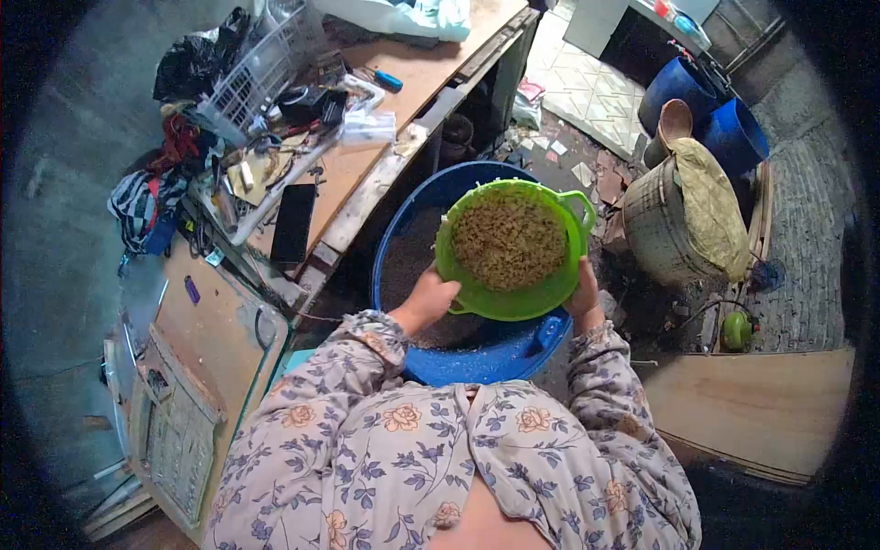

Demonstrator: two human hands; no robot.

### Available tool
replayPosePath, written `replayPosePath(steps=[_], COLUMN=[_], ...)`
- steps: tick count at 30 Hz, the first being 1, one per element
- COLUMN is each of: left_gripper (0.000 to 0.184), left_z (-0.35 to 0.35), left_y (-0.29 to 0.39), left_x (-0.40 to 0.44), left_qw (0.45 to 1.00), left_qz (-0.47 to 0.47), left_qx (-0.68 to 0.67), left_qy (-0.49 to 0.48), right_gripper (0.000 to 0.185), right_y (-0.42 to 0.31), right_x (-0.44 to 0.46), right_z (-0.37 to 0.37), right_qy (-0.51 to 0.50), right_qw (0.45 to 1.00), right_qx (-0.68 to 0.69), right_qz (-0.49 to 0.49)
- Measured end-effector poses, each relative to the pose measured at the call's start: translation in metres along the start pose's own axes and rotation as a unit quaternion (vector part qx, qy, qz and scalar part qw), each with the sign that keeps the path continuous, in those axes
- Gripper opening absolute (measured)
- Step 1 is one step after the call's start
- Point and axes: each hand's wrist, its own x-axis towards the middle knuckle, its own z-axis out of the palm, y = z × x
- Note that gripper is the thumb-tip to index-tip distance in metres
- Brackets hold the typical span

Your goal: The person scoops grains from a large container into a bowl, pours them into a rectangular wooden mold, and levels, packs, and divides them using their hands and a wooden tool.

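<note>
A lime-green plastic basin (486, 304) with loop handles is held over a large blue tub (472, 365). Coarse, crumbly yellow-brown material (510, 236) fills much of the basin. My left hand (429, 299) grips the basin's near left rim, thumb on the inside edge. On the right side, my right hand (584, 295) is closed round the rim, its fingers partly hidden beneath. Below, dark fine-grained matter (411, 252) shows inside the tub, with pale crumbs on the tub's near inner wall.
To the left stands a cluttered wooden workbench (403, 115) with a black phone (293, 223), a blue-handled tool (388, 81) and a grey plastic crate (261, 69). A sack-covered bucket (665, 225) and blue barrels (676, 92) stand at right. A wooden board (752, 403) lies lower right.
</note>
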Motion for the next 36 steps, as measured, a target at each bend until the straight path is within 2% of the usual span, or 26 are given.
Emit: replayPosePath(steps=[1,2,3,4,5,6,7,9,11,12,13,15,17,19,21,23,24,25,26,27,29,31,32,33,35,36], left_gripper=[0.021,0.021,0.023,0.025,0.030,0.030,0.030,0.028,0.027,0.026,0.025,0.025,0.024,0.021,0.021,0.020,0.015,0.016,0.016,0.013,0.010,0.011,0.011,0.011,0.017,0.020], left_z=[0.007,0.006,0.000,-0.006,-0.015,-0.016,-0.013,-0.016,-0.016,-0.009,-0.004,-0.006,-0.007,0.004,-0.010,-0.002,-0.006,-0.009,-0.018,-0.025,-0.048,-0.075,-0.095,-0.112,-0.140,-0.149], left_y=[0.007,0.010,0.013,0.009,-0.021,-0.037,-0.039,-0.042,-0.036,-0.039,-0.038,-0.044,-0.039,-0.007,-0.003,0.012,0.023,0.019,-0.007,-0.015,0.031,0.031,0.029,0.035,0.051,0.069], left_x=[-0.004,-0.003,0.005,0.009,0.025,0.021,0.017,-0.002,-0.010,-0.007,-0.008,-0.013,-0.023,-0.038,-0.053,-0.074,-0.087,-0.091,-0.082,-0.084,-0.131,-0.165,-0.183,-0.208,-0.267,-0.299], left_qw=[0.997,0.997,0.997,0.983,0.968,0.980,0.989,0.989,0.987,0.982,0.978,0.984,0.986,0.996,0.991,0.988,0.987,0.990,0.979,0.982,0.976,0.972,0.968,0.967,0.944,0.915], left_qz=[0.057,0.060,0.018,-0.032,-0.206,-0.176,-0.136,-0.143,-0.116,-0.167,-0.186,-0.163,-0.159,-0.081,-0.088,-0.136,-0.136,-0.132,-0.178,-0.163,-0.169,-0.143,-0.127,-0.122,-0.053,-0.011], left_qx=[-0.034,-0.033,0.072,0.175,0.129,0.090,0.051,0.044,0.103,0.084,0.093,0.056,0.036,-0.009,0.079,-0.037,-0.027,-0.001,-0.072,-0.070,-0.110,-0.143,-0.178,-0.177,-0.291,-0.394], left_qy=[0.033,0.034,-0.006,-0.047,-0.060,-0.037,-0.013,-0.011,-0.028,0.011,0.016,0.036,0.044,0.024,0.061,0.068,0.076,0.058,0.069,0.069,0.085,0.119,0.122,0.133,0.143,0.092], right_gripper=[0.056,0.056,0.056,0.055,0.053,0.054,0.052,0.051,0.052,0.053,0.051,0.051,0.050,0.050,0.052,0.050,0.043,0.043,0.044,0.046,0.053,0.089,0.101,0.110,0.114,0.114], right_y=[-0.002,-0.004,-0.001,0.012,0.024,0.033,0.027,0.030,0.043,0.043,0.044,0.035,0.019,0.018,0.018,-0.003,-0.008,-0.022,-0.027,-0.025,-0.007,0.002,0.013,0.022,0.051,0.068], right_x=[-0.001,-0.001,0.008,0.013,0.012,0.012,0.006,-0.007,0.002,0.004,0.003,0.011,0.001,0.006,0.020,0.015,0.012,0.007,0.010,0.017,0.024,0.019,0.005,0.007,-0.015,-0.024], right_z=[-0.001,-0.002,0.003,0.009,0.009,-0.001,0.011,-0.001,-0.019,-0.017,-0.011,-0.011,0.005,0.004,0.008,-0.001,-0.001,0.014,0.029,0.046,0.093,0.145,0.180,0.179,0.227,0.245], right_qy=[-0.035,-0.070,-0.075,0.010,0.096,0.097,0.085,-0.001,0.017,0.033,0.078,0.049,0.031,0.022,-0.023,0.000,-0.064,-0.069,-0.117,-0.178,-0.289,-0.270,-0.398,-0.443,-0.452,-0.450], right_qw=[0.999,0.995,0.995,0.999,0.995,0.995,0.996,0.999,0.999,0.997,0.995,0.996,0.994,0.993,0.988,0.970,0.963,0.957,0.949,0.938,0.909,0.884,0.855,0.845,0.806,0.808], right_qx=[-0.014,-0.027,-0.027,-0.015,-0.005,0.000,-0.033,-0.014,0.008,0.024,-0.001,-0.039,-0.061,-0.028,-0.078,-0.138,-0.219,-0.240,-0.261,-0.279,-0.295,-0.371,-0.329,-0.290,-0.380,-0.379], right_qz=[-0.031,-0.061,-0.062,-0.029,0.004,0.020,-0.010,-0.029,0.026,0.070,0.068,0.055,0.087,0.112,0.133,0.200,0.143,0.147,0.131,0.107,0.050,0.084,0.047,0.075,0.039,0.042])
